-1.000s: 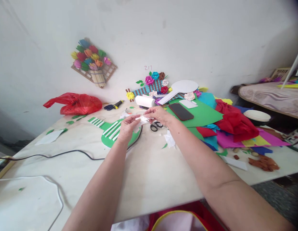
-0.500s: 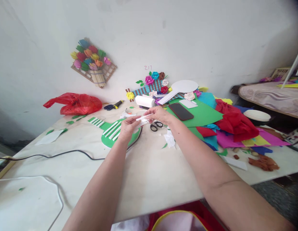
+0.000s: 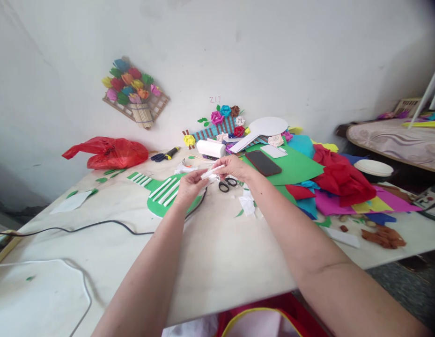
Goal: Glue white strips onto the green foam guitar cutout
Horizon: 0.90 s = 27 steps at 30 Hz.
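Note:
Between my two hands is a narrow white paper strip point(image 3: 213, 172), pinched at either end and held above the table. My left hand point(image 3: 190, 188) has its left end between thumb and fingers; my right hand point(image 3: 233, 168) grips the right end. Under and left of my left hand lies a green guitar-shaped cutout point(image 3: 156, 207) with several white strips laid across its body and neck. Black-handled scissors point(image 3: 224, 186) rest just below my right hand, their blades mostly hidden. A crumpled white paper scrap point(image 3: 247, 204) lies near my right wrist.
A dark phone point(image 3: 262, 162) lies on green sheets at right, beside heaped coloured paper point(image 3: 343, 175). A red plastic bag point(image 3: 117, 153) and pliers point(image 3: 164, 155) sit at back left. A black cord point(image 3: 108, 222) crosses the table's left side. Paper flowers point(image 3: 217, 117) lean on the wall.
Both hands stay nearly in place, still gripping the white strip, whose angle and position between the fingers differ slightly. The whole view has shifted a little.

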{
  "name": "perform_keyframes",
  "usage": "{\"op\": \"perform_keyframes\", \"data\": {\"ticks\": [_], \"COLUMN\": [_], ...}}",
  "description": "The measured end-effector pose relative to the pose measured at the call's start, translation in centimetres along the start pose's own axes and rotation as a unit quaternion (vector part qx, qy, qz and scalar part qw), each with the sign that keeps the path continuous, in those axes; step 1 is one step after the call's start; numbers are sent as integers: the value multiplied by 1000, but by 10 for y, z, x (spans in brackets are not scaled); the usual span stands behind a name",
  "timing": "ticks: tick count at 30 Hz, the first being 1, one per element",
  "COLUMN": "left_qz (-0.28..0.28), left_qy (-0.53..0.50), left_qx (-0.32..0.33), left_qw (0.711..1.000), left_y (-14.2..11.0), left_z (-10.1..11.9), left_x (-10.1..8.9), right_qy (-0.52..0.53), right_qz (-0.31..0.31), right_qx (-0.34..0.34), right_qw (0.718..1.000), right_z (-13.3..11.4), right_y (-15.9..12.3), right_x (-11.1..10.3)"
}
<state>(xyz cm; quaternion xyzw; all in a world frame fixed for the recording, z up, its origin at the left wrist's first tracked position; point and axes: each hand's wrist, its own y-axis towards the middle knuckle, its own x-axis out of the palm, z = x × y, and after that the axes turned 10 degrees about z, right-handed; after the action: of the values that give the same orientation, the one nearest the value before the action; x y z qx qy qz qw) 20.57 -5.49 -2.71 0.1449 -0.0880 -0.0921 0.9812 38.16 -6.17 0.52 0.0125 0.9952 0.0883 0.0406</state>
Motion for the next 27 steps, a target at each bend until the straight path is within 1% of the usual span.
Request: {"op": "perform_keyframes", "data": {"ticks": [6,9,11,13,16,19,21,24,27], "left_qz": [-30,-69,-84,-83,-72,-62,-58,-51,-44], "left_qy": [28,53,68,88,121,133,133,130,119], "left_qx": [-21,-51,-59,-51,-32,-21,-18,-14,-10], "left_qw": [999,995,992,991,989,989,989,990,992], "left_y": [0,1,0,0,0,1,2,3,5], "left_z": [1,3,4,5,6,5,3,-1,-4], "left_x": [-4,-5,-5,-5,-3,-1,-1,-3,-4], "right_qy": [-44,-74,-85,-80,-44,5,20,-1,-22], "right_qz": [-35,-46,-44,-37,-33,-40,-42,-34,-7], "right_qx": [-28,-43,-48,-48,-37,-3,23,39,37], "right_qw": [998,995,994,995,998,999,999,999,999], "right_z": [-3,-4,-4,-4,-3,-2,-1,1,3], "right_y": [0,0,0,0,0,0,0,0,1], "right_x": [-1,-2,-2,-1,0,3,5,8,10]}}
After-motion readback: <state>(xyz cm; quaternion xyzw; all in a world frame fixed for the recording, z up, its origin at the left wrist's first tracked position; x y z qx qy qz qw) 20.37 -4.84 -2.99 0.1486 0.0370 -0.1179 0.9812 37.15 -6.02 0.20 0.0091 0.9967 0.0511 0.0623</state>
